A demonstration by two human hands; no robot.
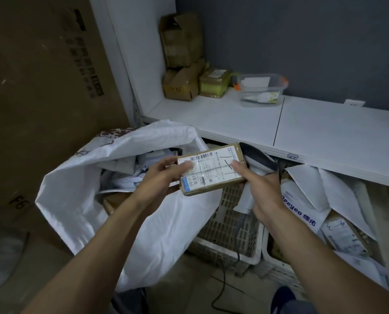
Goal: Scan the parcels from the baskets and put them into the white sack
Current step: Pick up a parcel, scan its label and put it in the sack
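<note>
cardboard parcel (pixel 211 165) pinched in left hand (pixel 164 176), right hand (pixel 262 191) gripping grey scanner (pixel 258 160), thumb on parcel

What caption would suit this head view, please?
Left hand holds a parcel by the white sack; right hand grips the scanner.

left hand (pixel 157 177): bare | right hand (pixel 260 191): bare | forearms (pixel 112 225): both bare

Parcel depot: sack (pixel 80 177), baskets (pixel 225 225), shelf (pixel 324 132)
</note>
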